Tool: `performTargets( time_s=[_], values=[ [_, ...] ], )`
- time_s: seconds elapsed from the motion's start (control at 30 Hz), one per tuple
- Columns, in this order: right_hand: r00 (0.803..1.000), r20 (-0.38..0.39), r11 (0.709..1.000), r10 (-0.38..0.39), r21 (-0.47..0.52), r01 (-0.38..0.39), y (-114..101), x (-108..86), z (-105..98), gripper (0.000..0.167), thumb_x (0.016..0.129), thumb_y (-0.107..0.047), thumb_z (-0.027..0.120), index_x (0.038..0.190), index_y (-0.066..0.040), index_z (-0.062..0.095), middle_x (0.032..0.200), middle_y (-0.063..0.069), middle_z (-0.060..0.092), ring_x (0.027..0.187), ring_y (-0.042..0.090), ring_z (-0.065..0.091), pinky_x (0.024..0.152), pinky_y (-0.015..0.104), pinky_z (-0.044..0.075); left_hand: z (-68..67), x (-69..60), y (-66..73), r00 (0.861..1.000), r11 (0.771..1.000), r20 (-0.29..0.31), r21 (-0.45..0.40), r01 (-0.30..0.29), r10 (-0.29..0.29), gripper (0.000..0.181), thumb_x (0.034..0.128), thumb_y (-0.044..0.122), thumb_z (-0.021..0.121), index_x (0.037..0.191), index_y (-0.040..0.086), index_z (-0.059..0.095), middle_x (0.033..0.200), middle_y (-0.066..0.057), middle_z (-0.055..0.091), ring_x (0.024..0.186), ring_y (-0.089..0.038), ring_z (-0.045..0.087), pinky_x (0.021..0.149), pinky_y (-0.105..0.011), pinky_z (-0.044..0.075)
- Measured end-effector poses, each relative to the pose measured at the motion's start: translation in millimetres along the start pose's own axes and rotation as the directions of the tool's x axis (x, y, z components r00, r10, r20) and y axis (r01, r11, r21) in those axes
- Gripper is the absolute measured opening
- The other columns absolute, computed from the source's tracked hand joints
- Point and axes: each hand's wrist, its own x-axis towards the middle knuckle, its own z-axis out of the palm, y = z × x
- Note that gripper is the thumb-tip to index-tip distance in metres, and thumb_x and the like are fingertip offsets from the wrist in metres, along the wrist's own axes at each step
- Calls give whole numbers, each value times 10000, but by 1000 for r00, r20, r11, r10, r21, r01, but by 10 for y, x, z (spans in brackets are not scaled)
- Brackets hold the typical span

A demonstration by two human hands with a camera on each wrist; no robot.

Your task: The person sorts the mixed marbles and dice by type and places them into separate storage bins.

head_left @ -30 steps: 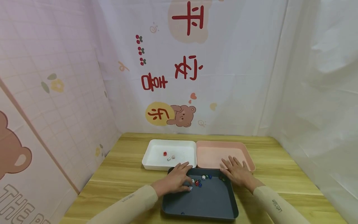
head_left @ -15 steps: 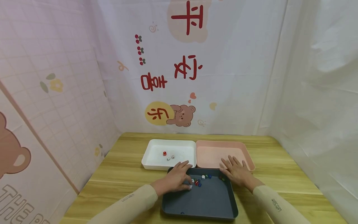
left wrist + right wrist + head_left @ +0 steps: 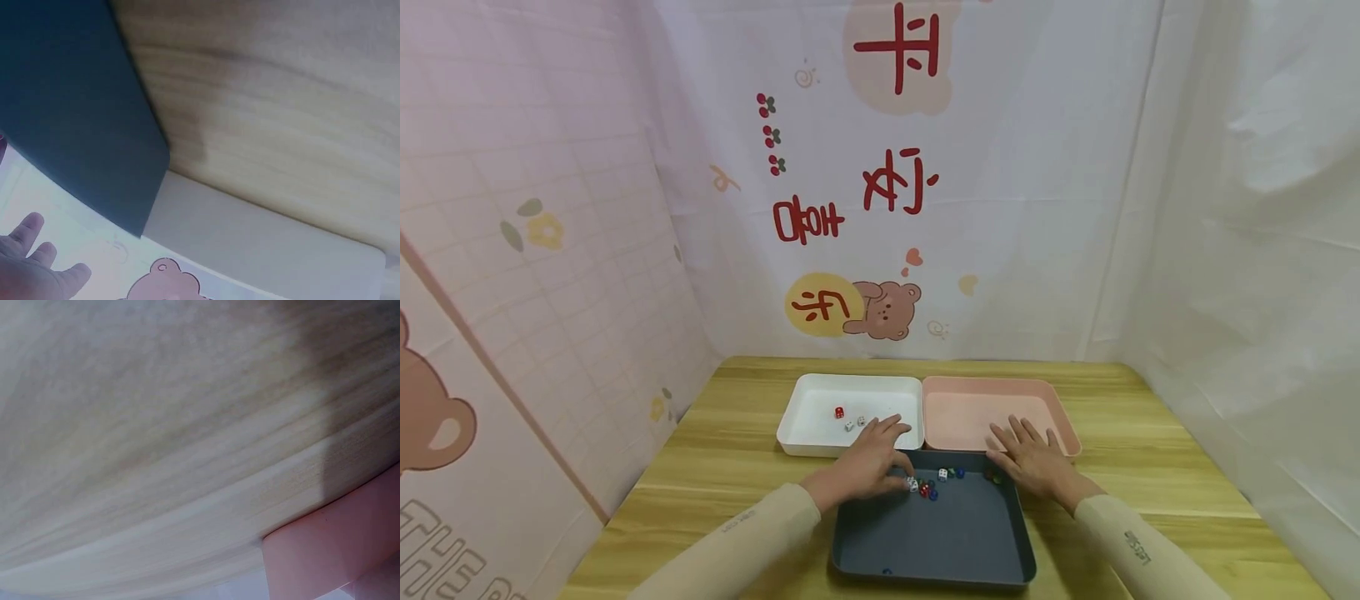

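In the head view my left hand (image 3: 868, 463) reaches over the left rim of the dark grey tray (image 3: 932, 542). Its thumb and index finger pinch at a white die (image 3: 912, 484), while the other fingers extend over the white tray's front edge. Close by lie a red die (image 3: 924, 490) and a blue die (image 3: 933, 495). Another white die (image 3: 943, 475) sits further right. My right hand (image 3: 1036, 463) rests with spread fingers at the dark tray's far right corner, over the pink tray's front; small dark pieces beside its thumb are partly hidden.
A white tray (image 3: 820, 392) holding a red die (image 3: 839, 412) and two white dice stands behind, touching a pink tray (image 3: 962, 400). A small blue piece (image 3: 887, 572) lies near the dark tray's front wall. Wooden table surrounds them; printed cloth hangs behind.
My left hand's thumb has moved away from me inside the dark tray, and the white die beside it has shifted the same way, up to another white die. The right hand stays put.
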Motion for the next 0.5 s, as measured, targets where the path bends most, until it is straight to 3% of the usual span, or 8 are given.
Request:
performTargets(
  time_s=[0.23, 0.5],
  values=[
    [1000, 11, 1000, 7, 11, -7, -12, 5, -16, 638, 1035, -528, 398, 1518, -112, 415, 1555, 264, 304, 1421, 483, 263, 1070, 742, 135, -86, 57, -108, 998, 999, -28, -8, 50, -50, 153, 861, 391, 773, 972, 287, 789, 1470, -124, 468, 1446, -336, 284, 1131, -605, 234],
    [1000, 16, 1000, 10, 22, -11, -9, 4, -10, 638, 1033, -530, 400, 1518, -115, 415, 1556, 266, 300, 1422, 485, 258, 1071, 743, 131, -221, 124, -350, 990, 993, -81, -36, 108, -111, 123, 862, 344, 777, 939, 248, 790, 1428, -180, 489, 1420, -396, 306, 1107, -650, 235]
  ],
)
